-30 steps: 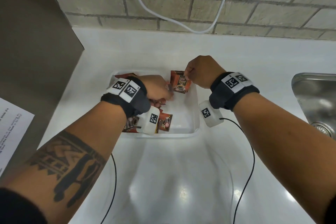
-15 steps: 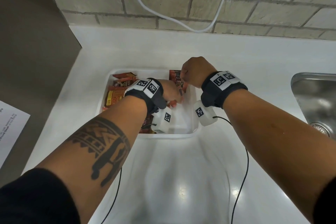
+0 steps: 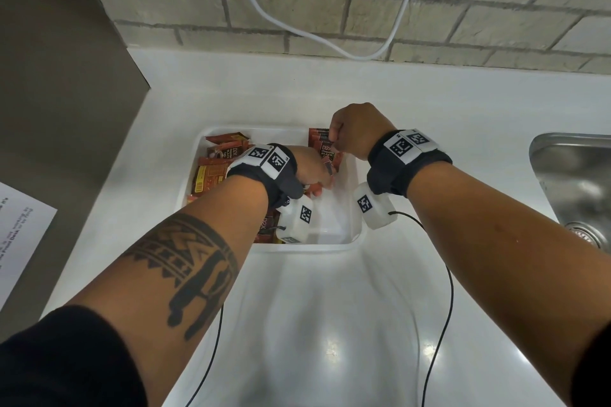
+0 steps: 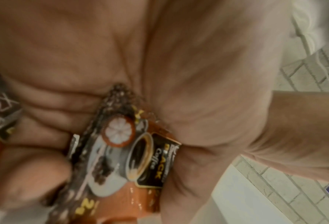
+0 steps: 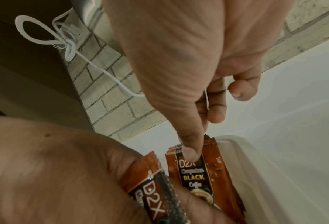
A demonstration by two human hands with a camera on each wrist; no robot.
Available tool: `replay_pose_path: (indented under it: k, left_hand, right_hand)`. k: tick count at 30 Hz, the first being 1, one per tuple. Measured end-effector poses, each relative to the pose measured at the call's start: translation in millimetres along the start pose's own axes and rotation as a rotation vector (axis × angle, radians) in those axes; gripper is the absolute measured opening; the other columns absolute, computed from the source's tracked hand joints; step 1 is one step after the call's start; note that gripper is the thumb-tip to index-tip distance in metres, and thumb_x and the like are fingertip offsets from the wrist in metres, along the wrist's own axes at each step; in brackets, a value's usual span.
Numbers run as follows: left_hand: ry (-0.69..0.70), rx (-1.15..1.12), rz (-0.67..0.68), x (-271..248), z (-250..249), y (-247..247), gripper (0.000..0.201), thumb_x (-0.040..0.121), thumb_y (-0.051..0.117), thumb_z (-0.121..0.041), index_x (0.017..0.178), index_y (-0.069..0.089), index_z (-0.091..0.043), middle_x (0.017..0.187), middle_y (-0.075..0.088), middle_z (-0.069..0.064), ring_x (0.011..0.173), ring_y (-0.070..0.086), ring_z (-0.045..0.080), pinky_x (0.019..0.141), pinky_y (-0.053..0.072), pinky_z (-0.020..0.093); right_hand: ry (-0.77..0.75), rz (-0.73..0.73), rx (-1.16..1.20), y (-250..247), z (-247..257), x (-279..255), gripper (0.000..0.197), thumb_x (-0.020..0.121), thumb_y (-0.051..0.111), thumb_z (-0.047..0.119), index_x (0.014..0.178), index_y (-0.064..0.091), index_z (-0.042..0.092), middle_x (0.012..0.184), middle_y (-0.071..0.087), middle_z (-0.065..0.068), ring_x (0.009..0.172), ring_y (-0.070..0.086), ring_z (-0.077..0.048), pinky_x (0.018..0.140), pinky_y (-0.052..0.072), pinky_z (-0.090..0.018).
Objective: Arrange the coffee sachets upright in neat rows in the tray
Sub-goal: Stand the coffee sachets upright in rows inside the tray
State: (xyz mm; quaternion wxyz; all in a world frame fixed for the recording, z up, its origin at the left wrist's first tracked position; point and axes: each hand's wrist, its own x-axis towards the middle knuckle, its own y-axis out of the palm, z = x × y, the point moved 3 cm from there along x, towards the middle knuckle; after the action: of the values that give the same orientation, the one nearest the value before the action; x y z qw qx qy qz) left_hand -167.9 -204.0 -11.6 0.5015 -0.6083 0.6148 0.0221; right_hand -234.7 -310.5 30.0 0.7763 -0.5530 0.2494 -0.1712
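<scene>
Compared with a second ago, left hand (image 3: 310,172) has crossed rightward, gripping a second sachet (image 5: 152,186) just beside the upright sachet (image 3: 325,150) pinched by right hand (image 3: 355,132) at the tray (image 3: 358,208) far-right corner, long axes vertical.

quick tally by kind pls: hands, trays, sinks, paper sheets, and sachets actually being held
hands: 2 (left hand, right hand)
tray: 1
sink: 1
paper sheet: 1
held sachets: 2 (left-hand sachet, right-hand sachet)
total: 7
</scene>
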Motion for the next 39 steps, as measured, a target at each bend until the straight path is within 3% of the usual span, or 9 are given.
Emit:
replay_pose_path:
  k: [5, 11, 16, 21, 24, 26, 30, 36, 39]
  left_hand:
    - [-0.007, -0.028, 0.002, 1, -1, 1, 0.033, 0.098, 0.061, -0.015, 0.128, 0.061, 0.0, 0.095, 0.066, 0.006, 0.057, 0.061, 0.009, 0.043, 0.047, 0.014]
    - [-0.028, -0.065, -0.017, 0, 0, 1, 0.033, 0.099, 0.06, -0.013, 0.128, 0.06, 0.001, 0.078, 0.063, 0.002, 0.054, 0.06, 0.009, 0.042, 0.046, 0.013]
    - [-0.06, -0.142, 0.06, 3, 1, 3, 0.036, 0.098, 0.062, -0.02, 0.127, 0.063, 0.001, 0.11, 0.073, 0.019, 0.077, 0.061, 0.025, 0.089, 0.057, 0.039]
    - [-0.045, -0.098, -0.017, -5, -1, -1, 0.031, 0.1, 0.058, -0.012, 0.128, 0.059, 0.0, 0.075, 0.06, 0.001, 0.055, 0.058, 0.011, 0.045, 0.047, 0.012]
    - [-0.045, -0.095, -0.011, -8, -2, 2, 0.035, 0.1, 0.058, -0.013, 0.131, 0.057, 0.002, 0.079, 0.062, 0.004, 0.052, 0.057, 0.01, 0.039, 0.043, 0.011]
    - [-0.043, -0.116, -0.003, -5, -4, 2, 0.034, 0.1, 0.059, -0.016, 0.129, 0.059, 0.002, 0.092, 0.066, 0.009, 0.056, 0.059, 0.013, 0.046, 0.05, 0.014]
    - [-0.073, -0.163, 0.064, -2, -4, 3, 0.037, 0.1, 0.059, -0.027, 0.123, 0.066, 0.002, 0.11, 0.073, 0.012, 0.084, 0.059, 0.024, 0.096, 0.053, 0.038]
    - [-0.071, -0.209, 0.078, -4, -5, 4, 0.033, 0.098, 0.061, -0.022, 0.12, 0.067, 0.002, 0.097, 0.07, 0.01, 0.081, 0.058, 0.026, 0.096, 0.053, 0.042]
    - [-0.074, -0.239, 0.073, -8, -5, 3, 0.024, 0.097, 0.061, -0.013, 0.114, 0.066, 0.002, 0.087, 0.067, 0.008, 0.073, 0.059, 0.024, 0.076, 0.054, 0.031]
  right_hand:
    - [0.008, 0.0, 0.012, 3, -3, 1, 0.009, 0.083, 0.072, 0.012, 0.091, 0.073, 0.018, 0.094, 0.067, 0.006, 0.092, 0.06, -0.016, 0.079, 0.049, -0.028]
    - [0.006, -0.005, 0.022, 4, -5, 3, 0.01, 0.083, 0.071, 0.01, 0.09, 0.074, 0.017, 0.094, 0.069, 0.005, 0.088, 0.058, -0.013, 0.078, 0.049, -0.028]
    - [0.009, -0.012, 0.006, 5, -2, 4, 0.012, 0.084, 0.065, 0.008, 0.088, 0.073, 0.018, 0.094, 0.07, 0.006, 0.087, 0.057, -0.013, 0.078, 0.048, -0.027]
    - [0.003, -0.008, -0.006, 6, 0, 3, 0.013, 0.085, 0.063, 0.008, 0.088, 0.072, 0.018, 0.095, 0.07, 0.005, 0.088, 0.058, -0.014, 0.081, 0.051, -0.029]
    - [0.003, -0.002, 0.001, 6, -1, 3, 0.012, 0.085, 0.065, 0.008, 0.087, 0.071, 0.019, 0.094, 0.069, 0.006, 0.088, 0.059, -0.014, 0.078, 0.048, -0.026]
    - [0.003, 0.003, 0.001, 6, -1, 2, 0.012, 0.084, 0.067, 0.009, 0.087, 0.072, 0.019, 0.094, 0.069, 0.006, 0.088, 0.059, -0.014, 0.078, 0.047, -0.026]
    - [0.003, 0.013, 0.003, 6, -1, 1, 0.011, 0.082, 0.071, 0.01, 0.085, 0.071, 0.021, 0.093, 0.067, 0.006, 0.088, 0.057, -0.014, 0.079, 0.048, -0.027]
    - [0.004, 0.026, -0.002, 6, -2, 2, 0.013, 0.082, 0.072, 0.011, 0.081, 0.067, 0.023, 0.09, 0.064, 0.009, 0.09, 0.059, -0.014, 0.079, 0.047, -0.026]
    - [0.007, 0.02, 0.014, 3, -2, 0, 0.012, 0.081, 0.072, 0.011, 0.082, 0.068, 0.022, 0.088, 0.064, 0.009, 0.09, 0.06, -0.015, 0.079, 0.047, -0.026]
